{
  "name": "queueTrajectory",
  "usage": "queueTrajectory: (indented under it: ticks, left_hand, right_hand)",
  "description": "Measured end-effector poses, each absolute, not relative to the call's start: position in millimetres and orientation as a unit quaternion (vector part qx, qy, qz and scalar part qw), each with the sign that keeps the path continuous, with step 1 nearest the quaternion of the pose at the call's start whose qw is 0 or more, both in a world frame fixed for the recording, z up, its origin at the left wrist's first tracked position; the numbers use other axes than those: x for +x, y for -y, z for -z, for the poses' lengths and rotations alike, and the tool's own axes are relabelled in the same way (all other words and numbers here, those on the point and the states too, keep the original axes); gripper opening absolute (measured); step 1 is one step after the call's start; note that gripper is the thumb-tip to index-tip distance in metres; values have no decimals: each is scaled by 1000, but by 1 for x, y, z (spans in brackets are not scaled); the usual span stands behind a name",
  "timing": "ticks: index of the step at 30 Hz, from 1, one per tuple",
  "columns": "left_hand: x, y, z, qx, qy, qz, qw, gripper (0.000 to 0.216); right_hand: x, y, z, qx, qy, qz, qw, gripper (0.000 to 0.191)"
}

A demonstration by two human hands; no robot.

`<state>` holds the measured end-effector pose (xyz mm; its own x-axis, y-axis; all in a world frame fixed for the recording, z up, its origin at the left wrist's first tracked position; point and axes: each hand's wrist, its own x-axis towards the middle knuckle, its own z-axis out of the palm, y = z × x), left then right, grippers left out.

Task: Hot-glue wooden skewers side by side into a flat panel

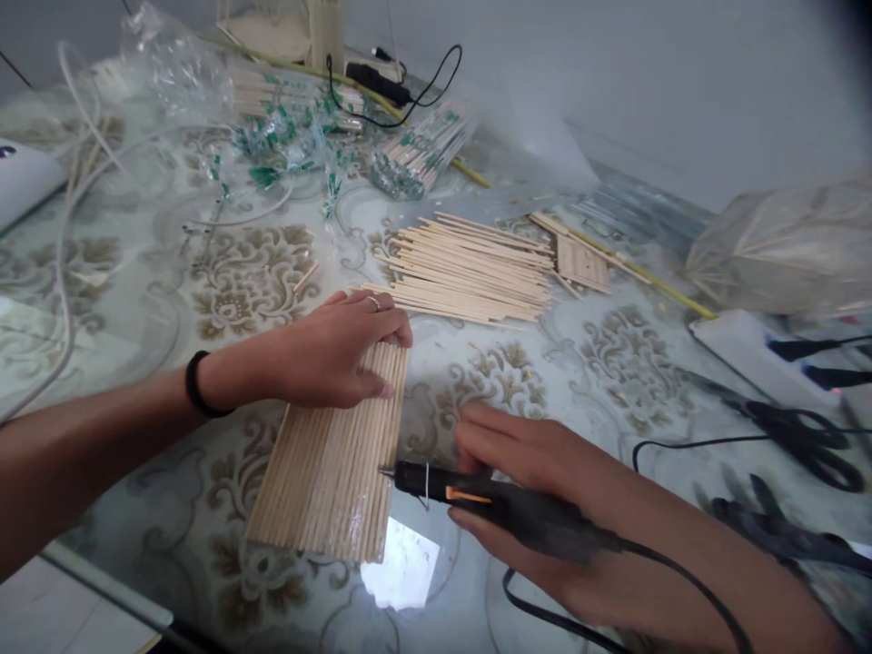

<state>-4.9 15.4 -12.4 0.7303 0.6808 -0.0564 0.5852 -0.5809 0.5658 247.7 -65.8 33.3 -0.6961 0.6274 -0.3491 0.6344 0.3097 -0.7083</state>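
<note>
My left hand [333, 350] lies flat, fingers together, pressing on the far end of a panel of wooden sticks [333, 463] glued side by side on the table. It wears a ring and a black wristband. My right hand [524, 481] is closed round a black glue gun [490, 504] with an orange trigger. The gun's nozzle touches the panel's right edge about midway along. A black cord runs from the gun back under my right arm.
A loose pile of wooden sticks [470, 268] lies beyond the panel, with a smaller stick panel [582, 263] to its right. Packets of sticks [419, 154] and plastic wrap sit at the back. Black scissors [797, 431], a white power strip [749, 350] and a plastic bag [790, 245] lie right.
</note>
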Motion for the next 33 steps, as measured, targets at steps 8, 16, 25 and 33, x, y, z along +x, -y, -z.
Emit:
queueTrajectory:
  ticks: [8,16,25,33]
  left_hand:
    - [-6,-16,14,886,-353,-88,286,34]
    - [-4,-16,13,887,-355,-82,283,35]
    - [-5,-16,12,888,-353,-89,282,33]
    - [-5,-16,13,885,-353,-87,290,34]
  right_hand:
    - [243,68,-41,361,-787,499,16,14]
    - [236,69,-39,334,-790,513,39,20]
    - [252,64,-28,394,-819,416,-30,19]
    - [251,70,-28,381,-821,424,-35,19]
